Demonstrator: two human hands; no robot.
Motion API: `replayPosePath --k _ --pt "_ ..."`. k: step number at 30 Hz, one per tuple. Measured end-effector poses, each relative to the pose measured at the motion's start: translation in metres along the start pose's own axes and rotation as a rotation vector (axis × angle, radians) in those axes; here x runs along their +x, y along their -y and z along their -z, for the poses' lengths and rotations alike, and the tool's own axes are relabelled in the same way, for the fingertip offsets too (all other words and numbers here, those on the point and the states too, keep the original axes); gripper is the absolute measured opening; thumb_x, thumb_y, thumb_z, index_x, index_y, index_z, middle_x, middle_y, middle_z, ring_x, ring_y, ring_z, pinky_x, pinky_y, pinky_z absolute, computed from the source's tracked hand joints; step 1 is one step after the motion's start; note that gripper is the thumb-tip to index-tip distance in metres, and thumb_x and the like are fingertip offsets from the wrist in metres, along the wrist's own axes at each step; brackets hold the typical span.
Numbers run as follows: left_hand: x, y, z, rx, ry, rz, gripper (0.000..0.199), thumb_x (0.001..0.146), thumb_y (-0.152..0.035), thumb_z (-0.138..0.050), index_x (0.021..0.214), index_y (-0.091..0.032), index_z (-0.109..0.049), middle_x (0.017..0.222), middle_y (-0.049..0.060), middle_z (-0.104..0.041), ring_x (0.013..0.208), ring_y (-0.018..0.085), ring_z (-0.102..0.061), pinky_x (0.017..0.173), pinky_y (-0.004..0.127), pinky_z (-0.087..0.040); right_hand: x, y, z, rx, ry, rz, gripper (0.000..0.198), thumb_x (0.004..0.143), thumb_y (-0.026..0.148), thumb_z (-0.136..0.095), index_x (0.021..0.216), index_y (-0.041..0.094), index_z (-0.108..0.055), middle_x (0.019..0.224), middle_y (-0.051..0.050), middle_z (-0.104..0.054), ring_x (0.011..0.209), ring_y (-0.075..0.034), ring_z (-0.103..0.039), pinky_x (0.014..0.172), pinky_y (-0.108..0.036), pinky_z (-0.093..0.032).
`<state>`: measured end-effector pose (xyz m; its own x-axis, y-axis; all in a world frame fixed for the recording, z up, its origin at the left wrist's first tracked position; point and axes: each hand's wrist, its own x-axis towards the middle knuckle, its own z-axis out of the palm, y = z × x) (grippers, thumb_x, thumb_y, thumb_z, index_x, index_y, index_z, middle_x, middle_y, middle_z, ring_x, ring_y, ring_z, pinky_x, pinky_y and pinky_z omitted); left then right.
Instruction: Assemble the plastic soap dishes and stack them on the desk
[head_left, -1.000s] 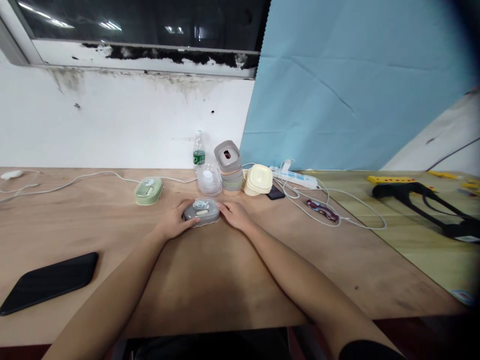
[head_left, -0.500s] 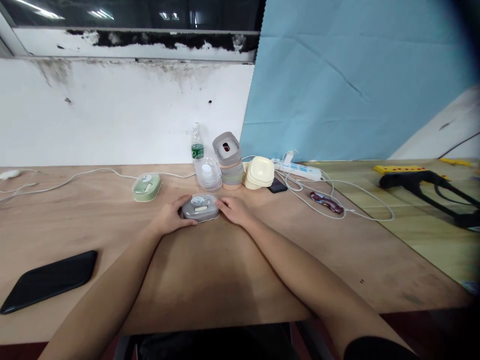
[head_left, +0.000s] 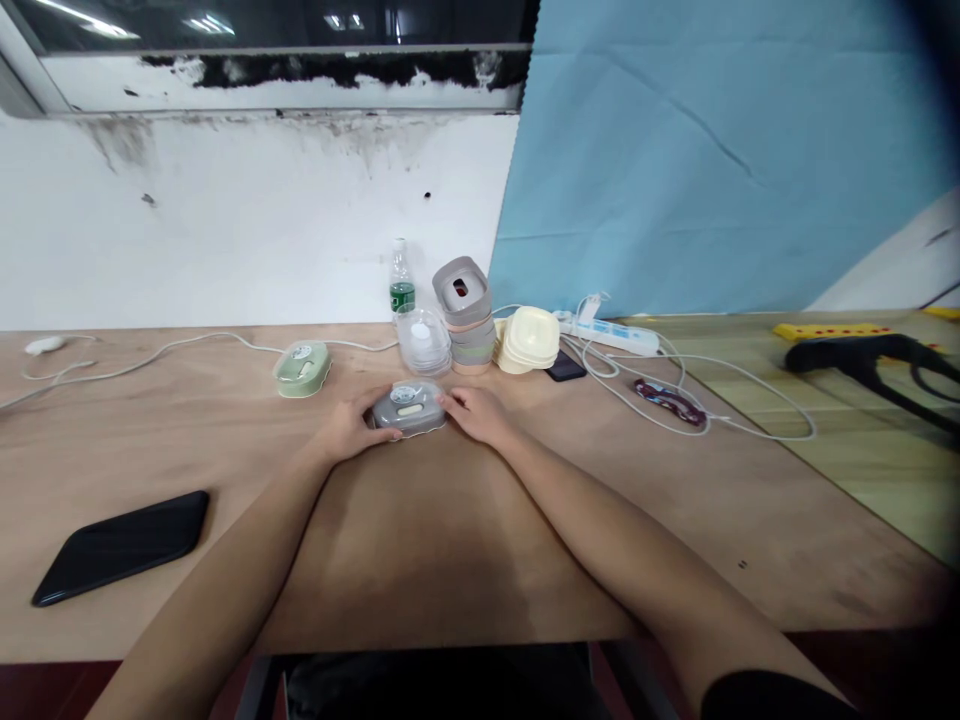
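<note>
The grey box [head_left: 409, 412], with a clear cover and a round white label on top, sits on the desk [head_left: 420, 540] between the two hands. The left hand [head_left: 354, 428] has its grip clamped on the box's left end, thumb along the front edge and fingers round the far side; the right hand [head_left: 480, 415] touches the right end with its fingertips, though I cannot tell whether that grip is clamped. Just behind the box stand the clear nested lids [head_left: 424, 342], beside a stack of tubs [head_left: 472, 345] and some cream containers [head_left: 529, 338]; a bottle [head_left: 402, 290] with a green label is by the wall. A green box [head_left: 302, 370] lies left of the hands, a black flat device [head_left: 124, 545] nearer the left forearm, and a white power strip [head_left: 621, 336] well off to the right
</note>
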<state>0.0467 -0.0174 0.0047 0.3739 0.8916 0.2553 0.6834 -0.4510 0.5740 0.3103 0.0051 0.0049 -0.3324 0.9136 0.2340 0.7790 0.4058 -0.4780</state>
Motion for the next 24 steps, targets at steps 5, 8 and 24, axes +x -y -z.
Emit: replayPosePath --k 5,8,24 --pt "-0.001 -0.005 0.001 0.008 -0.006 -0.016 0.091 0.061 -0.052 -0.076 0.139 -0.024 -0.039 0.137 0.007 -0.050 0.121 0.029 -0.050 0.102 0.039 -0.043 0.000 0.000 0.000 0.013 -0.014 -0.002 0.058 0.092 0.061 -0.031 0.063 0.018 -0.057 0.062 -0.002 -0.059 0.059 -0.013 -0.048 0.054 -0.026 -0.022" --pt "-0.002 -0.010 0.005 0.067 -0.079 -0.022 0.085 0.063 -0.047 -0.075 0.138 -0.025 -0.041 0.135 0.007 -0.049 0.122 0.028 -0.049 0.104 0.039 -0.041 0.000 0.001 0.000 0.020 -0.022 0.005 0.057 0.092 0.061 -0.030 0.064 0.018 -0.056 0.062 -0.002 -0.058 0.061 -0.014 -0.050 0.054 -0.026 -0.023" --pt "-0.011 0.046 0.057 0.170 -0.939 0.392 0.088 0.071 -0.043 -0.073 0.140 -0.014 -0.026 0.137 0.019 -0.038 0.129 0.033 -0.035 0.107 0.047 -0.030 0.000 0.000 -0.002 0.038 -0.014 0.061 0.048 0.091 0.056 -0.039 0.075 0.019 -0.063 0.069 -0.003 -0.064 0.064 -0.015 -0.054 0.056 -0.024 -0.028"
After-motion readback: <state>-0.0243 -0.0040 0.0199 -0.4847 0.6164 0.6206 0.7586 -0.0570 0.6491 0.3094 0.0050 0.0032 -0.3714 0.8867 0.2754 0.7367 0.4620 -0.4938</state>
